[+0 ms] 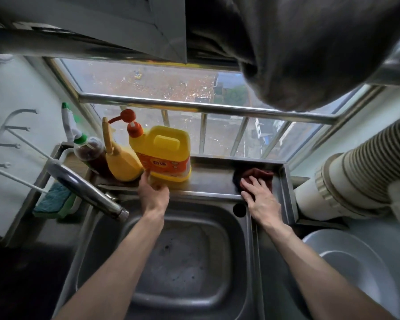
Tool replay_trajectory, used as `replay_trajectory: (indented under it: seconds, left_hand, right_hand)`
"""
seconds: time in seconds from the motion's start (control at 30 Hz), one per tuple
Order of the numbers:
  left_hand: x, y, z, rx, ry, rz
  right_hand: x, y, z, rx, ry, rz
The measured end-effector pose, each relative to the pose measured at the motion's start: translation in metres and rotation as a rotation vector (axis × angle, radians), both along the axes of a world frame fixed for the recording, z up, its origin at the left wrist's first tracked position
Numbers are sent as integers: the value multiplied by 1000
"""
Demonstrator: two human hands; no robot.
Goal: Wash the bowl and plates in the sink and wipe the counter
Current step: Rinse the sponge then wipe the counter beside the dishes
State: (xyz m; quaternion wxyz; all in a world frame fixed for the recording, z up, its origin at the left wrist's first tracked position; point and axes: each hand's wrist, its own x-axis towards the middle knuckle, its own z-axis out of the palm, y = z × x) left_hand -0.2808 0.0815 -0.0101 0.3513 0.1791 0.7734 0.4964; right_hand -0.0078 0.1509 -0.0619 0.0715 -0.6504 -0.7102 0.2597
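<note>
My right hand point(260, 196) lies flat, fingers spread, on a dark red cloth point(258, 176) at the right end of the steel ledge point(210, 179) behind the sink. My left hand point(153, 192) reaches to the ledge at the base of the big yellow detergent jug point(164, 153); its fingertips touch the jug's lower left corner, and I cannot see a grip. The steel sink basin point(183, 257) below both arms holds no dishes. A large steel bowl point(356, 269) sits at the lower right.
The faucet point(86, 188) slants over the sink's left corner. A yellow squeeze bottle point(121, 162), a brown sauce bottle point(90, 151) and a spray bottle point(67, 118) crowd the ledge's left end. A teal sponge point(53, 199) lies left. A ribbed duct point(360, 162) runs at right.
</note>
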Motion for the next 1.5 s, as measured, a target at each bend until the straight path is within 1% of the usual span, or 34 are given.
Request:
replay_trajectory:
  seconds: [0.1, 0.17, 0.27, 0.33, 0.4, 0.47, 0.53, 0.6, 0.63, 0.7, 0.73, 0.8, 0.9, 0.93, 1.0, 1.03, 1.07, 1.13, 1.2, 1.27, 1.33, 1.4, 1.43, 1.47, 1.5]
  left_hand:
    - [2, -5, 7, -7, 4, 12]
    - [3, -13, 9, -3, 1, -11]
    - [8, -16, 14, 35, -2, -195]
    - [13, -13, 20, 64, -33, -305]
    - [20, -7, 24, 80, -76, -349]
    - [26, -8, 24, 85, -129, -357]
    - [26, -18, 21, 74, -168, -348]
    - [22, -34, 14, 66, -171, -337]
    - [19, -43, 11, 51, -162, -345]
    - [14, -65, -1, 13, -175, -369]
    - [10, -75, -8, -1, -193, -367]
    - [-1, -100, -14, -41, -262, -359]
    - [-34, -144, -12, -84, -463, -283]
    - [-48, -161, -11, -93, -520, -279]
    - [-76, -189, -10, -98, -588, -281]
    - [-90, -201, -9, -101, -579, -270]
    - [-106, -209, -10, -98, -545, -246]
    - [-138, -223, -13, -102, -401, -174]
    - [-168, -235, -10, -94, -271, -99]
    - [-195, -249, -11, -81, -203, -21]
    - [-222, -263, -17, -100, -151, 42]
    - [-244, -276, -28, -178, -54, 64]
    - [-252, -285, -32, -247, 20, 38]
    - [-253, -290, -32, -341, 147, -18]
    - [-251, -297, -29, -441, 317, -53]
  right_hand:
    - [-7, -12, 12, 87, -48, -140]
    - [-12, -21, 16, 168, -110, -178]
    - [-18, -36, 13, 236, -113, -204]
    - [-22, -44, 15, 216, -91, -208]
    - [-24, -45, 21, 189, -87, -200]
    - [-22, -44, 28, 176, -97, -205]
    - [-23, -46, 36, 168, -67, -223]
    - [-31, -51, 38, 146, -55, -169]
    - [-40, -54, 37, 115, -14, -121]
    - [-63, -66, 30, -10, 149, -36]
    - [-77, -75, 27, -89, 260, -4]
    - [-109, -103, 25, -312, 555, 4]
    - [-151, -152, 37, -645, 987, -141]
    - [-164, -168, 44, -749, 1086, -210]
    - [-186, -191, 53, -888, 1145, -289]
    - [-197, -201, 53, -898, 1130, -255]
    - [-210, -209, 51, -858, 1081, -192]
    - [-237, -224, 41, -730, 911, -96]
    - [-266, -232, 39, -648, 821, -121]
    - [-298, -237, 45, -624, 829, -149]
    - [-328, -242, 49, -625, 861, -124]
    - [-353, -249, 43, -578, 814, -67]
    - [-363, -253, 43, -555, 766, -53]
    - [-366, -254, 42, -529, 729, -56]
    - [-366, -253, 41, -506, 694, -79]
